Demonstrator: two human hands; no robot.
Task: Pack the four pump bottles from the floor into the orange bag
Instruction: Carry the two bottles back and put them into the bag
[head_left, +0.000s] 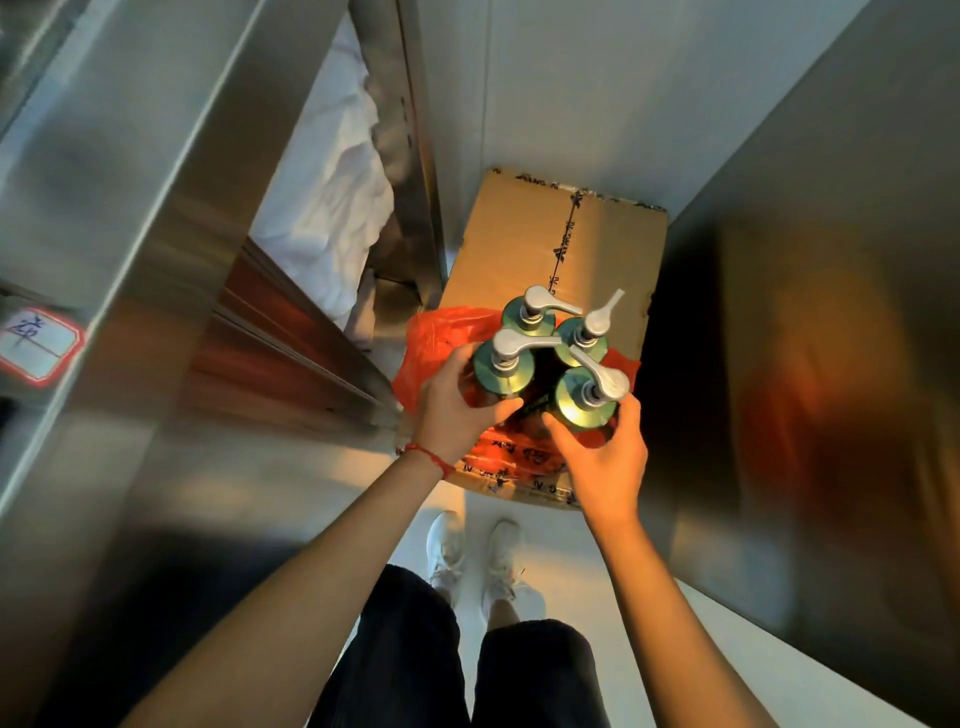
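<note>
Several green pump bottles with silver pump heads stand upright in a tight cluster, seen from above. My left hand (457, 397) grips the near left bottle (501, 371). My right hand (605, 457) wraps the near right bottle (584, 402). Two more bottles stand behind them, the far left bottle (530, 319) and the far right bottle (584, 335). The orange bag (441, 338) lies crumpled under and around the cluster, on top of a cardboard box (550, 234). The bottles' lower bodies are hidden, so I cannot tell whether they stand inside the bag.
The cardboard box sits on the floor in a narrow gap between a steel cabinet (130, 208) on the left and a steel panel (831, 364) on the right. White cloth (332, 197) lies on a shelf at the left. My feet (472, 561) stand just before the box.
</note>
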